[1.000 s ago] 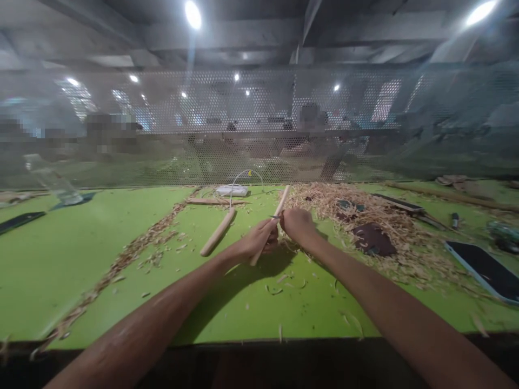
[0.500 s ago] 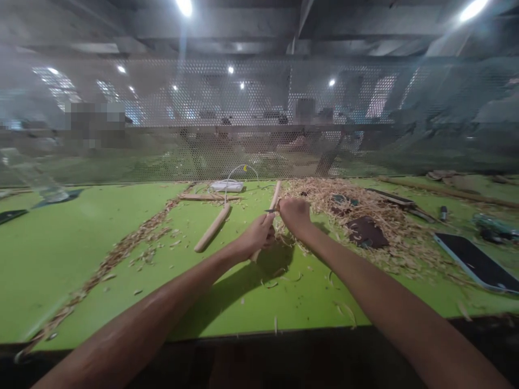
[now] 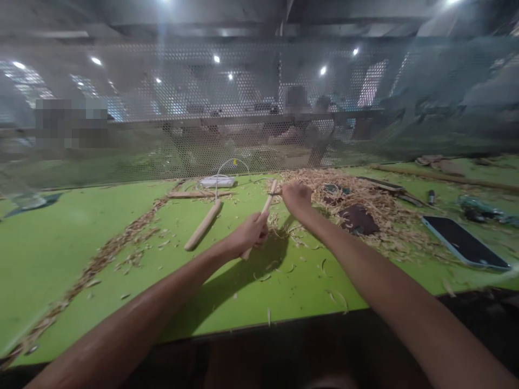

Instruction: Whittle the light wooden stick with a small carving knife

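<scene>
Gripping a stick over the table, the left hand wraps its fingers fully round the lower part, while the right hand, a closed fist, holds a knife whose blade crosses the stick near its far end. A clean cut probably calls for a shallow blade angle, light even strokes and supporting fingers well behind the edge.

Bare forearms, slender, smooth-contoured, tapering to wrists.
</scene>
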A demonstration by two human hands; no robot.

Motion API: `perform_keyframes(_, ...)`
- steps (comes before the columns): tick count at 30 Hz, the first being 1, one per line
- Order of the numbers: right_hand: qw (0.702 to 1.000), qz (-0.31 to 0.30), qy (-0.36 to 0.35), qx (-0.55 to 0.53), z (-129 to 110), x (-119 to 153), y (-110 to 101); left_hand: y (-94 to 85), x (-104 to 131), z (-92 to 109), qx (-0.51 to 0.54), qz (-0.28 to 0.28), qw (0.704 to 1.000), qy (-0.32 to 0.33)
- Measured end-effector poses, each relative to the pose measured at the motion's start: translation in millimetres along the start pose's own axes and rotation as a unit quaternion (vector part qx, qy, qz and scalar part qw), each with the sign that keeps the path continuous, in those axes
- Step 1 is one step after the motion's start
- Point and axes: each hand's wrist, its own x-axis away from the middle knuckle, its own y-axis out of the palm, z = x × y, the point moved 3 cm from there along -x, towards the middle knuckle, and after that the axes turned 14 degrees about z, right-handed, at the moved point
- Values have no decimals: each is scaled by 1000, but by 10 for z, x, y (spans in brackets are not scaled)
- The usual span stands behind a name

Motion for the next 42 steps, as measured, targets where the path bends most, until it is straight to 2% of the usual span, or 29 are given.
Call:
perform_keyframes(3, 996, 33, 83, -7, 262, -72, 43, 27, 62, -19, -26, -56, 998, 2)
perform_keyframes(6, 986, 25, 163, -14, 557, -83, 84, 65, 107, -18, -4, -118, 993, 22)
perform_keyframes(9, 980, 68, 181, -45, 667, -59, 25, 46, 92, -8, 34, -131, 990, 31)
perform_keyframes(11, 981, 90, 162, -61, 602, -40, -43, 9, 63, -11, 51, -127, 990, 25)
perform_keyframes(15, 989, 89, 91, -81, 312, 11, -153, -51, 15, -23, 100, -132, 986, 0)
perform_keyframes(21, 997, 39, 12, -64, -23, 140, -175, -92, -24, -11, 138, -114, 984, -2)
perform_keyframes(24, 999, 15, -3, -50, -161, 197, -170, -91, -44, -14, 133, -92, 987, 13)
perform_keyframes(28, 998, 13, -43, -40, -329, 258, -228, -63, -33, 25, 123, -28, 991, 37)
perform_keyframes(31, 996, 30, -80, -31, -411, 303, -290, -39, 9, 90, 134, 4, 990, 37)
perform_keyframes(37, 993, 41, -106, -29, -454, 338, -299, -23, 1, 102, 144, 10, 989, 22)
perform_keyframes(42, 993, 32, -110, -29, -424, 283, -282, -9, -43, 51, 87, 73, 993, 17)
